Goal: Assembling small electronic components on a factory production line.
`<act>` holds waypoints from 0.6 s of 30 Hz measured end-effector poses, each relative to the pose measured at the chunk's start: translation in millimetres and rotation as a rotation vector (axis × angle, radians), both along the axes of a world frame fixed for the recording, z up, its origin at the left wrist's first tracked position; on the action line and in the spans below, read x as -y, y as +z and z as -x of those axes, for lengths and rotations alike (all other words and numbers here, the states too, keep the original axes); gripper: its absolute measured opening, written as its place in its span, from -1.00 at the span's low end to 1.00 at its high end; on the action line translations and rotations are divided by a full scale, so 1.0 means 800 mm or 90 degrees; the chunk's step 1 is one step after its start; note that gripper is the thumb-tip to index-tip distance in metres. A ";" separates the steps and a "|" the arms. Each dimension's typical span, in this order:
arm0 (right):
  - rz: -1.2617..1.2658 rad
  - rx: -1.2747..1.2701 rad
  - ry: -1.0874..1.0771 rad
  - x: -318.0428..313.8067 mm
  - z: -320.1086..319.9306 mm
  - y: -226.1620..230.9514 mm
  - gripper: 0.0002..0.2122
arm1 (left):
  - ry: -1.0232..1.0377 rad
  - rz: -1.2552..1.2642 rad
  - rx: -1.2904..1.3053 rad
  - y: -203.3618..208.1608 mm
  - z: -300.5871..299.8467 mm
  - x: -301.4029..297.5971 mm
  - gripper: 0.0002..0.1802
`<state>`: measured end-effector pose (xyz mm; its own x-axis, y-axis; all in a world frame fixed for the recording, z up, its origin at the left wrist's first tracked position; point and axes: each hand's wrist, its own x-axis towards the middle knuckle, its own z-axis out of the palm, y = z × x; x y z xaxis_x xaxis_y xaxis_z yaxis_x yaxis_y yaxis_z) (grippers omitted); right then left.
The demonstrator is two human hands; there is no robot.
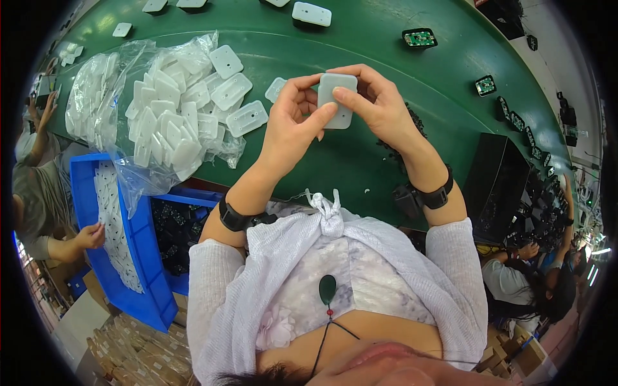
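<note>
Both my hands hold one white rounded rectangular plastic cover (337,96) above the green belt (360,45). My left hand (293,122) pinches its left edge, with the index finger laid across its front. Fingers of my right hand (380,103) curl over its top and right side. To the left lies a heap of the same white plastic covers (187,109), partly inside an open clear plastic bag (109,96). A few loose covers lie at the heap's right edge, close to my left hand. Each wrist wears a black band.
More white covers (311,13) and small green circuit boards in black frames (420,37) lie farther along the belt. A blue bin (106,257) of white parts stands at lower left, where another person's hand (90,237) reaches. A black box (496,186) stands right, with another person beyond.
</note>
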<state>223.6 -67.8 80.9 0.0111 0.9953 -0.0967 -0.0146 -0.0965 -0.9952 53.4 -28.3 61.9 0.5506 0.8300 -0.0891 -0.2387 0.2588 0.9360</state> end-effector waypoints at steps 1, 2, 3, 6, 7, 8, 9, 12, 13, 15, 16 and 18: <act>-0.005 -0.003 0.004 0.001 -0.001 -0.001 -0.69 | -0.003 -0.019 -0.013 -0.001 0.000 0.001 -0.50; -0.011 -0.006 0.008 0.002 -0.001 -0.001 -0.67 | -0.004 -0.020 -0.013 -0.002 0.000 0.001 -0.50; -0.011 -0.006 0.008 0.002 -0.002 -0.001 -0.67 | -0.006 -0.041 -0.013 -0.002 0.001 0.001 -0.49; -0.027 0.035 0.018 0.003 -0.002 0.003 -0.66 | 0.031 -0.158 -0.029 -0.009 0.001 0.001 -0.45; -0.066 0.025 0.026 0.005 -0.002 0.005 -0.64 | 0.071 -0.255 -0.044 -0.011 0.000 -0.001 -0.41; -0.104 0.014 0.034 0.006 -0.001 0.007 -0.62 | 0.071 -0.255 -0.043 -0.011 0.001 -0.006 -0.41; -0.103 0.014 0.035 0.009 -0.002 0.009 -0.62 | 0.118 -0.512 -0.159 -0.013 0.005 -0.012 -0.38; -0.133 0.120 0.054 0.018 -0.004 0.010 -0.58 | 0.132 -0.818 -0.299 -0.019 0.013 -0.015 -0.32; -0.134 0.176 0.050 0.021 -0.003 0.007 -0.59 | 0.100 -0.870 -0.320 -0.022 0.014 -0.013 -0.30; -0.133 0.233 0.047 0.027 -0.002 -0.003 -0.59 | 0.084 -0.835 -0.319 -0.023 0.014 -0.008 -0.34; -0.075 0.072 0.023 0.031 -0.003 -0.010 -0.61 | 0.093 -0.757 -0.281 -0.021 0.015 -0.006 -0.40; -0.016 -0.080 -0.013 0.033 0.000 -0.010 -0.65 | 0.101 -0.678 -0.243 -0.016 0.016 0.001 -0.47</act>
